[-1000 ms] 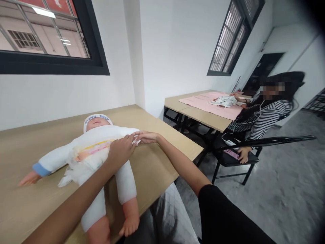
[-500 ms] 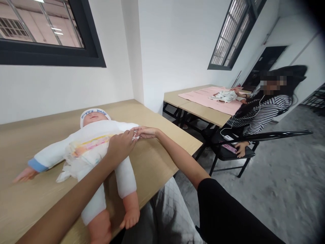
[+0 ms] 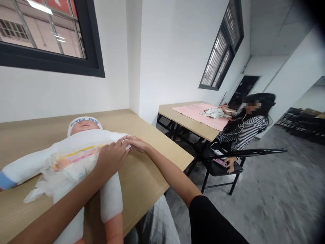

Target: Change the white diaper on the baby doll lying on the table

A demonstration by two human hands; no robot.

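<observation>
The left grip and right grip meet near the doll, at its left arm, white material showing between them; whether either pinches it, I cannot tell. The doll lies face-up on the surface, a diaper across its middle; well apart from the doll sits a person.

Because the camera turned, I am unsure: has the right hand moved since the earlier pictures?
No, no clear move: judged against the right corner of the table, the right hand keeps about the same place.
</observation>
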